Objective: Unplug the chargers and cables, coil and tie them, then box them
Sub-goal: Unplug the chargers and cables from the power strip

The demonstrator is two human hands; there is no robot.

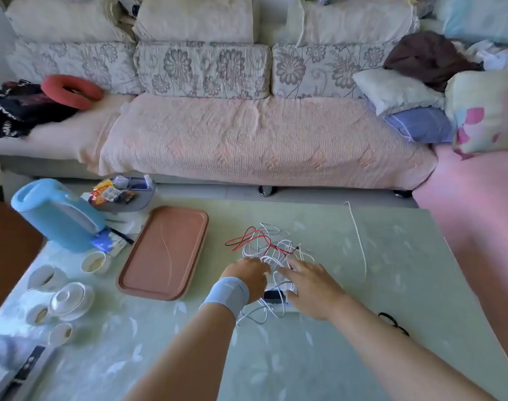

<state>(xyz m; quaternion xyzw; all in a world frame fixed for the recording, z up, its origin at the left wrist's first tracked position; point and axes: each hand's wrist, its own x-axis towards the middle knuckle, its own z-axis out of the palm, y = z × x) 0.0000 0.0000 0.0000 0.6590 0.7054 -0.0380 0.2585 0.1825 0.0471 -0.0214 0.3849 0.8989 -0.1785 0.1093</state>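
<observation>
A tangle of white cables (276,250) with a thin red cable (247,238) through it lies on the green table (391,256). Under my hands sits a white power strip (276,296) with a dark plug in it, mostly hidden. My left hand (247,279), with a grey wristband, reaches into the near side of the tangle, its fingers curled among the cables. My right hand (310,285) lies over the strip with fingers spread and straight, touching the cables. One long white cable (359,244) runs off to the far right edge.
A pink tray (163,253) lies left of the cables. A blue kettle (55,215), cups and a glass lidded bowl (70,299) stand at the left. Black hair ties (391,322) lie at the right. A sofa (247,134) runs behind the table.
</observation>
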